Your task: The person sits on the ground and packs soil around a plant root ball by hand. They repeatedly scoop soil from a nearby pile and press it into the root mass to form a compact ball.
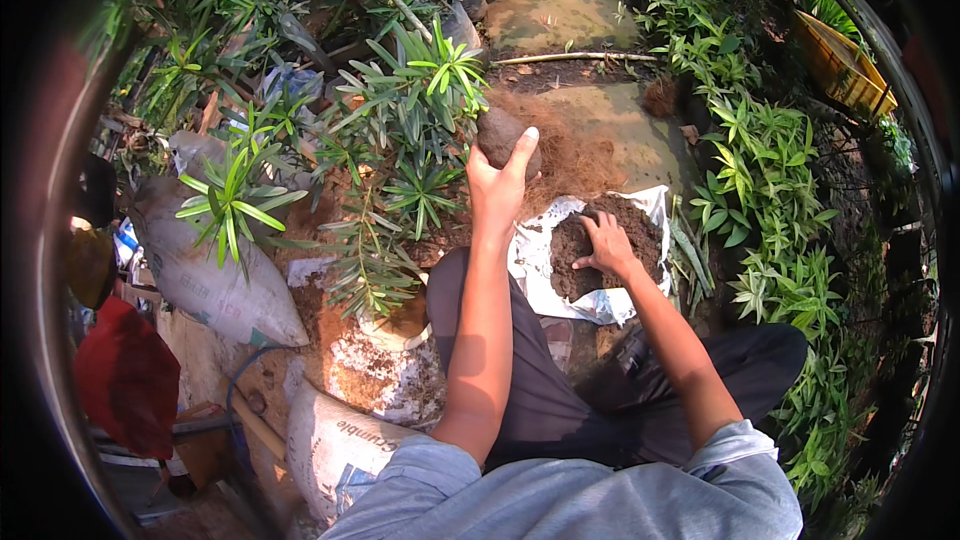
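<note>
My left hand (500,185) is raised in front of me, closed around a brown rounded clump (500,137) that looks like packed soil or a root ball. A leafy green shoot (445,68) shows right beside the clump; I cannot tell whether the two are joined. Lower and to the right, my right hand (606,243) rests on dark loose soil (575,265) with its fingers spread. That soil lies in a white plastic sack (537,275) with its mouth folded open, on the ground before my crossed legs.
Brown fibre (575,145) is heaped on the paving slab (640,130) beyond the sack. Long-leaved plants (370,150) crowd the left, near a full grey sack (215,275) and a printed white sack (335,440). Low green plants (750,190) line the right, below a yellow container (845,65).
</note>
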Available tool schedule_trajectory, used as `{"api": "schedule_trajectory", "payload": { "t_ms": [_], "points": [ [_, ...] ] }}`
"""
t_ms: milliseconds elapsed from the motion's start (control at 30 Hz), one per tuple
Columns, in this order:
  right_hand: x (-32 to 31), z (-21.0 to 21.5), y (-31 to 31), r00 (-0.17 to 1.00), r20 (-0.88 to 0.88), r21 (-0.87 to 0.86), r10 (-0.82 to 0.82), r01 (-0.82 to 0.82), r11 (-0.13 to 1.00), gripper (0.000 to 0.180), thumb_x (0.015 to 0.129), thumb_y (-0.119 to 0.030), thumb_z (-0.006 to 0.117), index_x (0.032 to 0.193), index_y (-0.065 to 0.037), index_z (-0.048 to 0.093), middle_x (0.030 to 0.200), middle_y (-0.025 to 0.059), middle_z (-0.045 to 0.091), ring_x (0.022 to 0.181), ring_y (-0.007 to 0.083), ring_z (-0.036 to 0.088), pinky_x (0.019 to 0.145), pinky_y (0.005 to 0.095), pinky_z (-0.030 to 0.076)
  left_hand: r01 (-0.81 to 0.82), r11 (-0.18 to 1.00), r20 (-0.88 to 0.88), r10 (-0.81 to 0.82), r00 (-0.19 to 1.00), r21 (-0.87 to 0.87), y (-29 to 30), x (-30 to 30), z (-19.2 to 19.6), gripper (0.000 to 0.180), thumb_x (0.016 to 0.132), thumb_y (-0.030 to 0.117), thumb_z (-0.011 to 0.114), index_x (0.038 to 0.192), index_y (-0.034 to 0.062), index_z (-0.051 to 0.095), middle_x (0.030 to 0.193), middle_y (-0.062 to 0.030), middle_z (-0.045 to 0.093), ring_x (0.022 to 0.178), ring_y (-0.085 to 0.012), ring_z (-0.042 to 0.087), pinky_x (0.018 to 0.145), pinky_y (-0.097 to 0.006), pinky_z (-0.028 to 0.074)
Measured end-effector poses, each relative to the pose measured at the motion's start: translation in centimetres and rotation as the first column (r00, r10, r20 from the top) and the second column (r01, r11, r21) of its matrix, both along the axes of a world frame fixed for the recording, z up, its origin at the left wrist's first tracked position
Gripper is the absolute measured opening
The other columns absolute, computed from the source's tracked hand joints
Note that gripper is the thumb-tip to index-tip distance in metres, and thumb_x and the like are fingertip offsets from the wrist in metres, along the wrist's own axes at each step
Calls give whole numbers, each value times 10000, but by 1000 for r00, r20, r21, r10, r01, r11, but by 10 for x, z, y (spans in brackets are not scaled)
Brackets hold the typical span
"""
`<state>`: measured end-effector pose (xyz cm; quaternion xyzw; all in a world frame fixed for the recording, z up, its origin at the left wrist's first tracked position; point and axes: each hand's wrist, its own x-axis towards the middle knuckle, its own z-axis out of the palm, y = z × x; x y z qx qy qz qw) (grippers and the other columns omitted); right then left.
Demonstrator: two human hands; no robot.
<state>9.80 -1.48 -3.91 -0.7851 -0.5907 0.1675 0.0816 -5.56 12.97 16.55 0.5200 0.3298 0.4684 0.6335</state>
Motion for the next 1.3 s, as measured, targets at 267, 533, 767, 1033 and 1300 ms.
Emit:
{"api": "schedule_trajectory", "payload": {
  "t_ms": [267,533,767,1033,1300],
  "points": [
    [4,-44,6,985,-133,203,109,-80,976,165,781,-154,729,897,-41,701,923,168,660,957,349,648,813,449,521,26,999,7,-26,1000,42,2,6,-7,301,889,227,740,1076,42,593,936,-43,655,774,-130,653,626,-290,568],
    [16,11,49,902,-424,226,79,21,974,124,789,34,573,840,24,685,813,225,692,809,347,690,750,408,523,31,998,42,-29,999,-48,-2,0,0,318,869,177,766,1089,25,594,979,-23,649,829,-108,594,760,-281,504],
    [-9,-59,32,951,-168,40,258,-255,966,320,749,-216,769,945,7,650,961,239,683,953,410,648,813,479,519,40,997,20,-39,999,-60,-4,2,5,321,866,183,769,1085,24,597,978,-25,650,826,-117,599,783,-291,504],
    [-11,-9,32,944,-304,125,132,-98,987,229,781,-218,750,913,-35,711,855,215,686,851,389,673,730,458,520,21,999,35,-20,999,-36,-1,-3,0,299,861,194,774,1044,29,604,940,-15,643,805,-107,585,761,-285,495],
    [27,29,46,823,-560,78,93,-59,995,238,767,-172,819,871,14,712,776,106,713,727,215,669,693,380,522,40,999,30,-39,999,-21,-1,3,-3,348,862,196,773,1098,13,594,967,-25,648,839,-116,590,803,-289,492]
  ]
}}
